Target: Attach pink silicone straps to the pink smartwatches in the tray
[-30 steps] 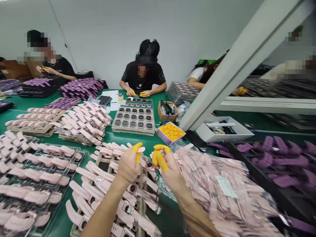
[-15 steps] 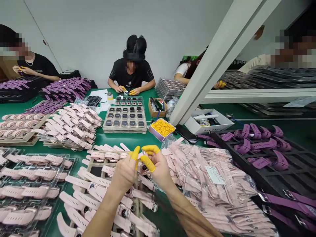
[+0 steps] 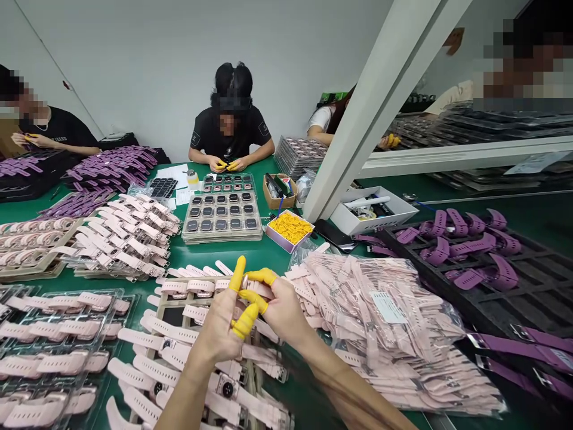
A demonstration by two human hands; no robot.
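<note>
My left hand (image 3: 224,322) is open, its yellow-cot-covered index finger pointing up and its thumb, also in yellow, held apart. Against that index finger press the yellow-tipped thumb and forefinger of my right hand (image 3: 280,304), closed in a pinch. A small glint shows between the right fingertips, but what they hold, if anything, is too small to make out. Beneath both hands lies a tray (image 3: 172,316) of watches with pale pink straps (image 3: 141,338), several of them loose and overlapping. To the right of my hands is a heap of bagged pink straps (image 3: 353,298) with a white label.
More trays of pink-strapped watches (image 3: 58,331) stand at left. Ahead are a tray of square watch faces (image 3: 221,239) and a box of yellow finger cots (image 3: 286,245). Purple straps (image 3: 478,245) lie in a black tray at right. A white post (image 3: 358,107) rises behind; co-workers sit around.
My left thumb and index finger have spread apart from their pinch. The right hand has shifted slightly left and down, its fingertips now against the left index finger. The view has turned a little.
</note>
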